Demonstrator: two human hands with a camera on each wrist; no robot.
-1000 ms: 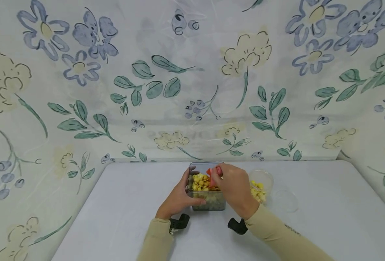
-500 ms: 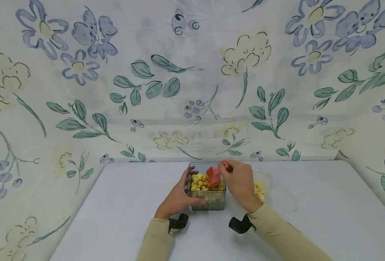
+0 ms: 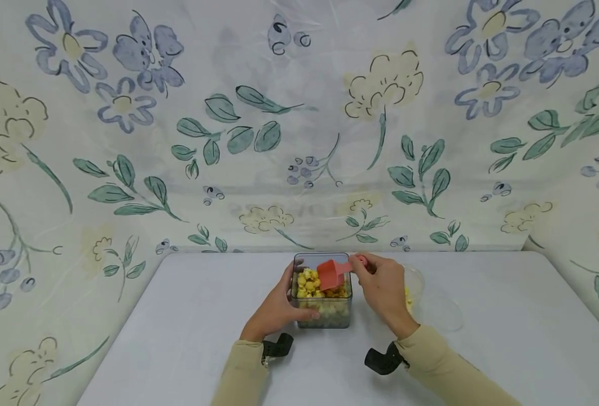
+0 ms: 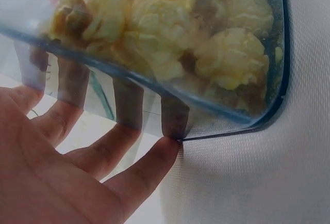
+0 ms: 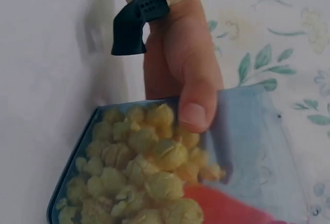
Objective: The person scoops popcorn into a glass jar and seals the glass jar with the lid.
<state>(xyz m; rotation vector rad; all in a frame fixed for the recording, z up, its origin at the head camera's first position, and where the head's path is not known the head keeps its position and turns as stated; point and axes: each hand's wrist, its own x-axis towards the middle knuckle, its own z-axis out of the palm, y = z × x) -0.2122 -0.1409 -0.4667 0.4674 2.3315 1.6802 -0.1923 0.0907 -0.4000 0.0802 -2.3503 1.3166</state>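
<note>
A clear square container [image 3: 325,316] of yellow popcorn [image 3: 308,283] stands on the white table [image 3: 177,327]. My left hand [image 3: 278,305] grips its left wall, thumb over the near rim and fingers round the far side. My right hand [image 3: 381,285] pinches the handle of a red scoop [image 3: 331,273], which hovers over the container's right half. In the left wrist view my left hand's fingers [image 4: 129,146] press the container's clear wall [image 4: 227,115]. In the right wrist view the left hand's thumb [image 5: 193,113] lies on the rim above the popcorn [image 5: 149,172], with the red scoop [image 5: 232,208] at the bottom.
A small round clear cup [image 3: 415,277] with some popcorn sits right of the container, partly hidden by my right hand. A clear round lid [image 3: 444,313] lies beside it. A floral sheet [image 3: 299,124] rises behind the table.
My right hand drew back to the right and lifted the red scoop out of the popcorn, so its bowl now shows above the container. The left hand and container stayed put.
</note>
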